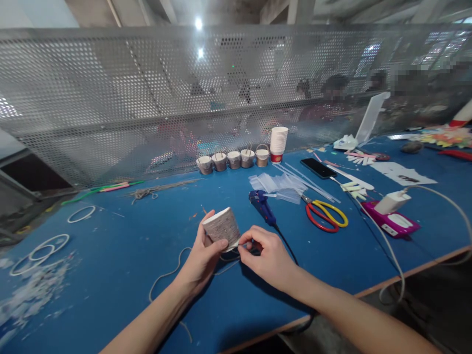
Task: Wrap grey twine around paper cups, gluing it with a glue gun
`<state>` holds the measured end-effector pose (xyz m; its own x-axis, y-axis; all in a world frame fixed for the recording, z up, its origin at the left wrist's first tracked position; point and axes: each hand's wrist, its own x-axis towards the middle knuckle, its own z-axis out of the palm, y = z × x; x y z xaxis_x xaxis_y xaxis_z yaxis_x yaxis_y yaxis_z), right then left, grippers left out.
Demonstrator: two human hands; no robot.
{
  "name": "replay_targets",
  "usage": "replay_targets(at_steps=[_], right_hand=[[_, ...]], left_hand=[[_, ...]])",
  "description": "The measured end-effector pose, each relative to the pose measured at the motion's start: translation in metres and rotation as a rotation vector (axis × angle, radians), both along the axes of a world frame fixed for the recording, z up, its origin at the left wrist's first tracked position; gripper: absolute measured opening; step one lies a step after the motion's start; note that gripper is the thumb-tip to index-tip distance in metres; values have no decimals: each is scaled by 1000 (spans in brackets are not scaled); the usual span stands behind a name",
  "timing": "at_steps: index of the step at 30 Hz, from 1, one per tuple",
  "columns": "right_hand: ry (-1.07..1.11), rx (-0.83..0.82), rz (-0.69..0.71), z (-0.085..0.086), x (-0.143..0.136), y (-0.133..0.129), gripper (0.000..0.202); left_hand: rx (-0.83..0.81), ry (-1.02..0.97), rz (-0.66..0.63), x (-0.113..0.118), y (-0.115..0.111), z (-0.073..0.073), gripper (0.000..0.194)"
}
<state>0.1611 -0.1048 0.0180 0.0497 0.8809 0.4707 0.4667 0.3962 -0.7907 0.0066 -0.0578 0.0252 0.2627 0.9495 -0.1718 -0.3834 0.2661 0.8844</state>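
Note:
A paper cup [221, 227] wrapped in grey-brown cord lies tilted in my left hand [204, 248], its white rim toward the upper left. My left fingers and thumb close round its sides. At the cup's lower right edge, my right hand [267, 253] pinches the grey cord [162, 281] between thumb and forefinger. The cord trails from under the cup across the table to the left and down. Just beyond my right hand lies a blue glue gun [262, 206], with scissors [324, 215] with red and yellow handles to its right.
Several small cord-wrapped cups [233, 160] line the mesh screen [110, 108], beside a stack of paper cups [279, 142]. Clear glue sticks [282, 188], a phone [317, 168] and a magenta power strip [393, 221] with a charger lie rightward. White rings [47, 250] and scraps lie left.

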Motion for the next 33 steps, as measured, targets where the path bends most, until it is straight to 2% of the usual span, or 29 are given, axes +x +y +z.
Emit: replay_targets(at_steps=[4, 8, 16, 20, 26, 33], right_hand=[[-37, 52, -11, -1, 0, -1, 12], [-19, 65, -21, -2, 0, -1, 12], [-23, 7, -77, -1, 0, 0, 10], [-24, -14, -87, -1, 1, 1, 10], [-6, -55, -64, -1, 3, 2, 9], [-10, -27, 14, 9, 5, -6, 10]], left_hand=[[46, 4, -2, 1, 1, -1, 89], [77, 31, -51, 1, 1, -3, 84], [124, 32, -69, 2, 1, -6, 86], [150, 36, -37, 4, -1, -6, 82], [143, 37, -10, 6, -1, -5, 80], [160, 42, 3, 3, 1, -4, 82]])
